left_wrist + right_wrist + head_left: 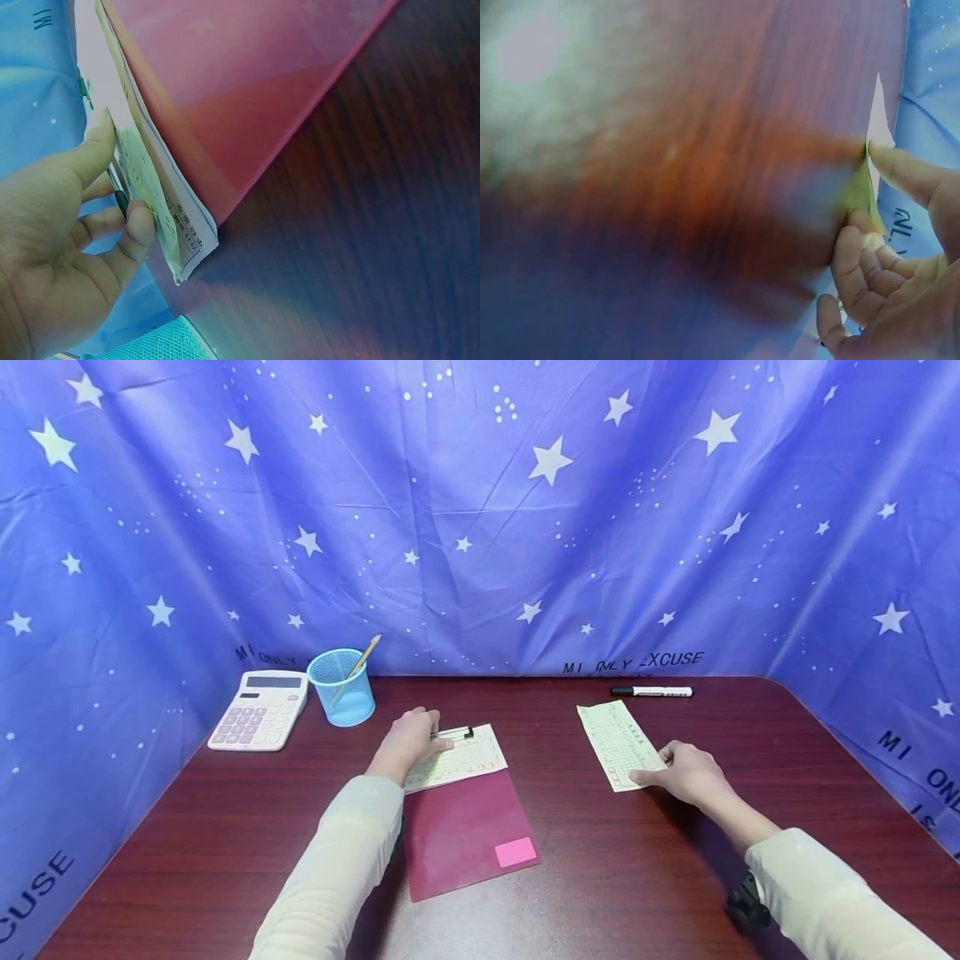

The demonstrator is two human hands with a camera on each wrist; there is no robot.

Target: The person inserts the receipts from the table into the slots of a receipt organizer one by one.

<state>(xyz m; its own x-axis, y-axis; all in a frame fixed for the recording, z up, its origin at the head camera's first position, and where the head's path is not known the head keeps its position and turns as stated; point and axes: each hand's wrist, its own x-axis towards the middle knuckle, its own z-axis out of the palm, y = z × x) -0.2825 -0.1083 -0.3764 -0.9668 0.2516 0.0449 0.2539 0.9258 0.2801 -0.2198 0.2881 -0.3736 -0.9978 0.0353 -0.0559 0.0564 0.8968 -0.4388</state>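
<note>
A maroon clipboard with a pink label lies on the table, a metal clip with black ends at its far edge. Printed slips cover its upper part. My left hand is at the clip, thumb over the slips and fingers curled at the far side; in the left wrist view the left hand pinches around the clip beside the layered papers. To the right, my right hand pinches a loose printed slip by its near right edge, thumb on top. The right wrist view shows this slip edge-on.
A white calculator and a blue mesh pen cup holding a pencil stand at the back left. A white marker with a black cap lies at the back right. A starry blue curtain surrounds the dark wooden table.
</note>
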